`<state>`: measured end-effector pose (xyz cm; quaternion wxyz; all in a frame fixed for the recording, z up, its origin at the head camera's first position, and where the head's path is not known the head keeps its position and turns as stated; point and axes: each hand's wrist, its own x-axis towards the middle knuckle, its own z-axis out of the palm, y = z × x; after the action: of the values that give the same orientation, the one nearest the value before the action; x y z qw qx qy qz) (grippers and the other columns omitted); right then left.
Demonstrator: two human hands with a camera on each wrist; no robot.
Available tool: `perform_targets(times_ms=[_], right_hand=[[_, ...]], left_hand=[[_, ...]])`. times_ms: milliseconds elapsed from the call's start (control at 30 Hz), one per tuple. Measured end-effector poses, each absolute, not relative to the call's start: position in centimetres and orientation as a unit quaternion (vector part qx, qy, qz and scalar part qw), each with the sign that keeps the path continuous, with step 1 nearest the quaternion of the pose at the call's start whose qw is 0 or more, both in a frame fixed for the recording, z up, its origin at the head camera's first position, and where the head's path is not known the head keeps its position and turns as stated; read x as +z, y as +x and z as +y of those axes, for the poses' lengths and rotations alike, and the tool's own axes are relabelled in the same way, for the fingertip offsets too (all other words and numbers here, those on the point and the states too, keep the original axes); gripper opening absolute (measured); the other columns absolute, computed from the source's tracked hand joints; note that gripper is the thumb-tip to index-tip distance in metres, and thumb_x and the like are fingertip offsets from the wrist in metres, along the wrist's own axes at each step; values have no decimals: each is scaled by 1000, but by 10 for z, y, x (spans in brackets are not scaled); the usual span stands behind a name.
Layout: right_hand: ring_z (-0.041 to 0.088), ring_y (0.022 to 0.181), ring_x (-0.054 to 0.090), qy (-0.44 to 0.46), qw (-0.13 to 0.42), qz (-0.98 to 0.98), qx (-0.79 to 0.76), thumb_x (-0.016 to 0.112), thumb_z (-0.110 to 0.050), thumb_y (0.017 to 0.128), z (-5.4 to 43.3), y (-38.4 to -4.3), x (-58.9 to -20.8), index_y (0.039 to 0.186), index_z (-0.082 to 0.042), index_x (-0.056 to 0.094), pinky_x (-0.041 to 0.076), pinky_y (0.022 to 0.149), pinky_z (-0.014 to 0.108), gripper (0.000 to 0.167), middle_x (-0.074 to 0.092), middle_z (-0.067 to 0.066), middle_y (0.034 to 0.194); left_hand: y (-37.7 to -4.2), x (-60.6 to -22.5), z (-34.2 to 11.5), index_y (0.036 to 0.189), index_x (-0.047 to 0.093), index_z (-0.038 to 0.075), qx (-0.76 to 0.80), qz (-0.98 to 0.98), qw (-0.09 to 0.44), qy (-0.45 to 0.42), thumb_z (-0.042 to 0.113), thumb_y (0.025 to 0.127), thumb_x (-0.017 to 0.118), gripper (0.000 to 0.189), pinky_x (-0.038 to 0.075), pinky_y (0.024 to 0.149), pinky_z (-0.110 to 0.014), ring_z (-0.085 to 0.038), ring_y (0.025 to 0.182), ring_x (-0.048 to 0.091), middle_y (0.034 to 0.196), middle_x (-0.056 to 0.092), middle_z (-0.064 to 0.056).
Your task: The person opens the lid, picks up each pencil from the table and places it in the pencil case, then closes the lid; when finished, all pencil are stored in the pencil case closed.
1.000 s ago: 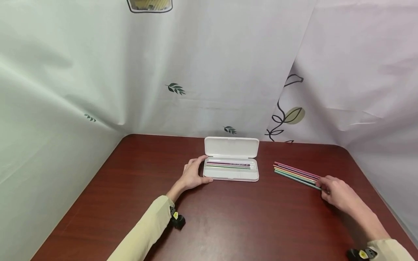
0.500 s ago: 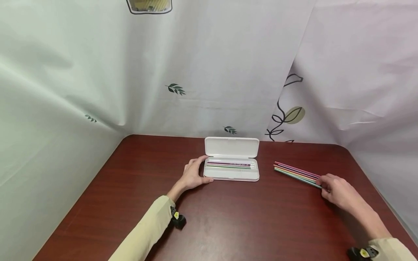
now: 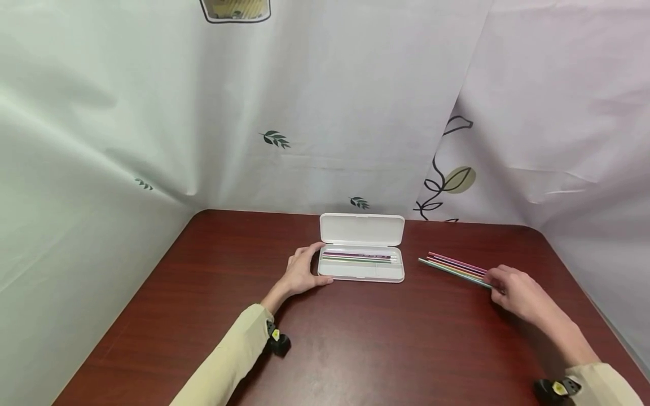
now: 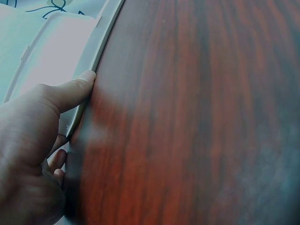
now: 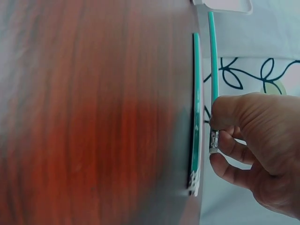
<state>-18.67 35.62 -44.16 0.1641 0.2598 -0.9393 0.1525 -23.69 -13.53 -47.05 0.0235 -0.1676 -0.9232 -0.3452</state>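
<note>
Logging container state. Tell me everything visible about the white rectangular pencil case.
The white rectangular plastic-looking case has rounded corners and sits open on the red-brown wood-grain table, its hinged lid raised behind. Slim purple and green pencils lie lengthwise towards its rear. The left hand holds its left end.

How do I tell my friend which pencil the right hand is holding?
Look at the brown table, then find the right hand at its right side. That hand pinches a teal pencil near its silver end. Only this one is lifted; the loose pencils beside it lie on the table.
</note>
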Motion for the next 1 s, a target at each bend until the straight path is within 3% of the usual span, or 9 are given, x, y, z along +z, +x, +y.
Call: perform_targets(times_ms=[367,1000], right_hand=[[7,67,43,286,162,-931,159,71,9,64,334,-198,-433,83,-10,62,36,55,30,28,49,-6,76],[12,70,48,317,138,-923,170,71,9,69,282,-223,-422,87,-8,68,43,60,33,25,51,-7,78]], left_hand=[[-236,-470,-136,147,45,13,-347,-923,22,-166,30,73,90,89,27,104,-52,-33,132,39,137,56,-12],[-231,-470,-136,146,46,12,-361,-918,30,-162,29,71,91,89,29,103,-52,-34,130,40,135,57,-13]])
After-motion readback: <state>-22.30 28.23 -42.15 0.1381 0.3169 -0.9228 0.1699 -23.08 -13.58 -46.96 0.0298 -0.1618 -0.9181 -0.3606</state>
